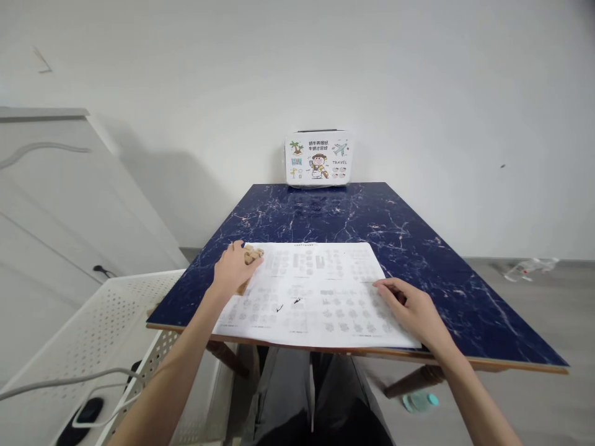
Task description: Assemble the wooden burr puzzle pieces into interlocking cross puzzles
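Note:
A white printed sheet (302, 313) lies on the near part of the table, covered with small grey figures and lines of text. Two small black marks or bits show near its middle. At the sheet's left edge, my left hand (231, 266) is closed around a light wooden block piece (253, 254) with a knobbly top; the palm and fingers hide part of it. My right hand (409, 303) rests at the sheet's right edge, its thumb and forefinger pinched together on the paper and its other fingers curled under.
A white case with cartoon prints (318, 159) stands at the back of the blue marbled table (334, 217), against the wall. Left of the table is a white perforated basket (116, 310) with a cable (69, 379) across it. A bottle (421, 401) lies on the floor.

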